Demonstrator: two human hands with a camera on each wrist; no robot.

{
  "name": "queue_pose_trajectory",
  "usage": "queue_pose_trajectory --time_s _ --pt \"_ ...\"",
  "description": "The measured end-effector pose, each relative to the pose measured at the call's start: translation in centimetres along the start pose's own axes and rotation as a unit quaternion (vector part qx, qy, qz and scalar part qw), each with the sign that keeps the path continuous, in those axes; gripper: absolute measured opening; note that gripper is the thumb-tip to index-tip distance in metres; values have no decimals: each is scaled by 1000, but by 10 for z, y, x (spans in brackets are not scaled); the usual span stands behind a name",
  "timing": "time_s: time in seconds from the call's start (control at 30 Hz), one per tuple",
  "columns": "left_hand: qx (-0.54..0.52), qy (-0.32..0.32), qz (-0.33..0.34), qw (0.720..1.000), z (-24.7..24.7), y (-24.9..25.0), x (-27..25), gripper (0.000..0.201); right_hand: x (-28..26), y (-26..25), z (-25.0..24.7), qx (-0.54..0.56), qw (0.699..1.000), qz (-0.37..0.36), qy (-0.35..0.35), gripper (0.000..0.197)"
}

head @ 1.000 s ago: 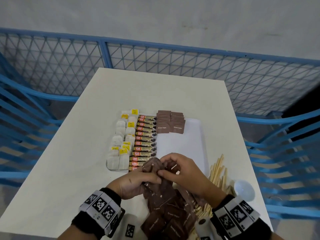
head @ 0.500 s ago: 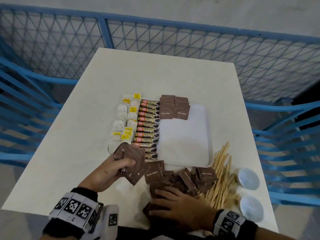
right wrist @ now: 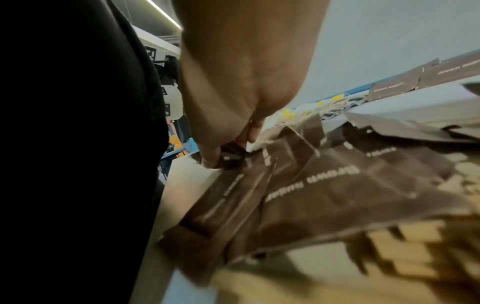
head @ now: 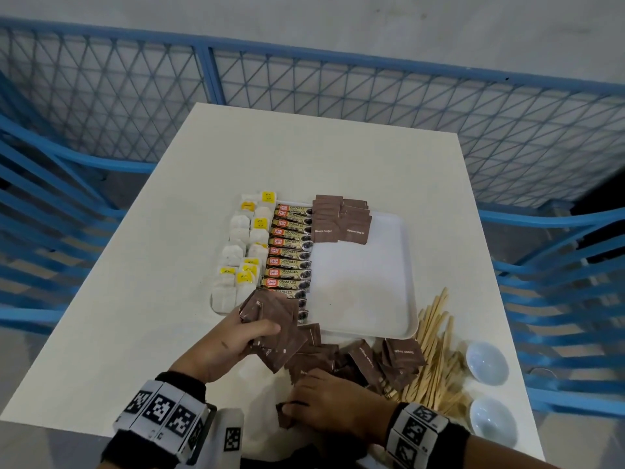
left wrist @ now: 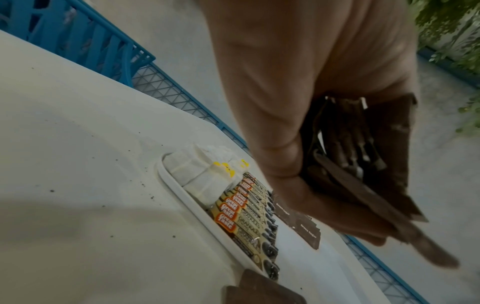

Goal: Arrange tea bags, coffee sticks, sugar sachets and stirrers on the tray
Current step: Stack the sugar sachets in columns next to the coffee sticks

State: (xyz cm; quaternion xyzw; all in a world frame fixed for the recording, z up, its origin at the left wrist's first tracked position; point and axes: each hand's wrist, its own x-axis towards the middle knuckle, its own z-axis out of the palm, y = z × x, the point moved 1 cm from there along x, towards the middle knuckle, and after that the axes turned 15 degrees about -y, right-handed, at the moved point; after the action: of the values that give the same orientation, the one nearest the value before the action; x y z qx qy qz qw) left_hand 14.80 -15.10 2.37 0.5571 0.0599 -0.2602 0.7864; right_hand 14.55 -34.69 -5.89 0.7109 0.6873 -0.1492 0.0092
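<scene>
White tray (head: 389,319) on the white table (head: 142,326): far-left column holds tea bags (head: 241,255) in two rows, some with yellow tags up, exact count unclear because they overlap. Next column: coffee sticks (head: 290,252), nine labels readable, more partly hidden under the held sachets. At the tray's far end, two overlapping rows of brown sugar sachets (head: 340,220), only the nearest two faces fully visible, so no count. The right half of the tray floor is bare. Left hand (head: 230,345) hangs over the tray's near-left corner, thumb on top and fingers curled beneath a fanned bundle of brown sachets (head: 275,328); in the left wrist view at least five edges show between thumb and fingers (left wrist: 345,222). Right hand (head: 333,402) lies knuckles-up at the near table edge, on the loose heap of sachets (head: 375,363); in the right wrist view its thumb and fingertips (right wrist: 211,158) pinch the corner of one sachet (right wrist: 233,156). Wooden stirrers (head: 433,353) lie in a loose pile on the table just right of the heap, too many to count. Two small white bowls (head: 487,362) stand right of the stirrers, contents not visible.
</scene>
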Motion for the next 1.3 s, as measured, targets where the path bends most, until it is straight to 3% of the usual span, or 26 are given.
queue_pose_trajectory --time_s 0.17,0.23,0.3,0.4,0.5,0.6,0.67,0.8,0.9,1.0,1.1,1.2,1.3 --pt "-4 7 15 1000 -2 4 0 57 -3 9 -17 104 993 -12 60 24" --pt "-15 15 21 1000 -3 4 -1 58 -10 16 -28 159 981 40 100 25" --pt "-32 26 27 999 -5 3 0 56 -20 25 -42 211 959 139 127 34" --pt "-44 37 34 998 -3 3 2 46 -33 38 -66 292 901 249 201 53" --pt "-55 40 40 997 4 4 7 44 -32 41 -94 332 847 285 303 50" --pt "-77 30 44 996 12 9 14 39 -18 39 -110 281 849 252 370 35" --pt "-106 23 48 993 16 13 16 30 -8 37 -112 258 864 226 368 33" --pt "-105 24 50 993 17 19 17 33 -1 35 -107 252 894 205 308 44" --pt "-94 23 61 993 12 18 17 41 -5 37 -106 304 886 206 282 46" --pt "-95 10 72 993 11 15 18 56 -12 43 -108 376 851 245 272 45" --pt "-88 9 75 993 12 15 19 59 -18 49 -114 499 785 287 229 35" --pt "-87 7 73 994 14 16 21 62 -20 52 -116 586 732 261 230 12" --pt "-91 2 71 993 14 15 22 62 -20 54 -112 652 683 243 224 10"
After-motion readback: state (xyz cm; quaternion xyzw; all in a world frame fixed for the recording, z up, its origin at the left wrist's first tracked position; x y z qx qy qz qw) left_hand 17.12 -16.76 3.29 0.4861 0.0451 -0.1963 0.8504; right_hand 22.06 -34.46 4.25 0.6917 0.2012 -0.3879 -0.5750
